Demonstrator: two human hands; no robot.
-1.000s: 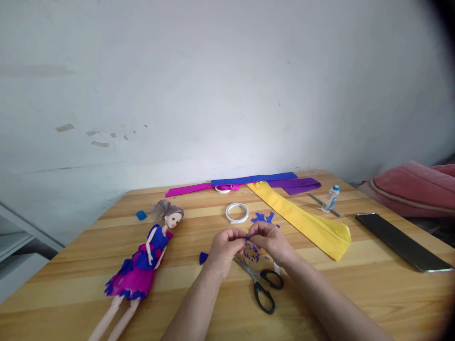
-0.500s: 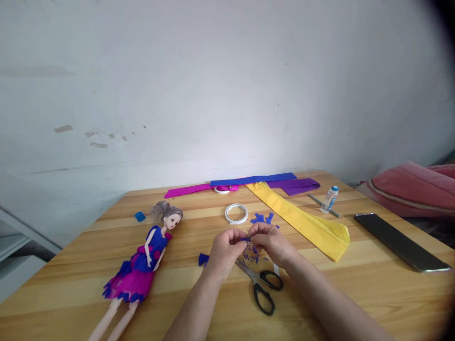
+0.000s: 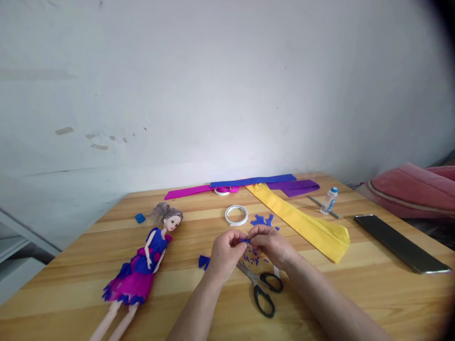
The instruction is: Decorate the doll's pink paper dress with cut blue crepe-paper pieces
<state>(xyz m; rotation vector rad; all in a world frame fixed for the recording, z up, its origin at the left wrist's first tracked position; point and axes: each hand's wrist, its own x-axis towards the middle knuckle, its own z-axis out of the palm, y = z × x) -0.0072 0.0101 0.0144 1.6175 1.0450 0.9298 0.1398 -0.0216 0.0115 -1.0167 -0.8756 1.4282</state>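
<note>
My left hand [image 3: 224, 253] and my right hand [image 3: 272, 246] meet over the middle of the wooden table [image 3: 71, 279]. Both pinch one small blue paper piece [image 3: 246, 241] between their fingertips. Under them lie several tiny blue paper scraps [image 3: 254, 258]. Black-handled scissors [image 3: 261, 284] rest just in front of my right wrist. A fringed blue paper bit [image 3: 204, 261] lies by my left hand. A doll [image 3: 142, 258] in a blue and magenta paper dress lies on its back to the left.
A white tape roll [image 3: 236, 214] and cut blue strips [image 3: 262, 219] lie beyond my hands. Yellow paper [image 3: 305, 222], blue, magenta and purple sheets [image 3: 249, 184] stretch along the far edge. A glue bottle [image 3: 329, 200], a dark flat bar [image 3: 398, 242] and a red cushion [image 3: 415, 189] are at right.
My hands stay together on the blue piece, with only small finger movements. The view has shifted slightly.
</note>
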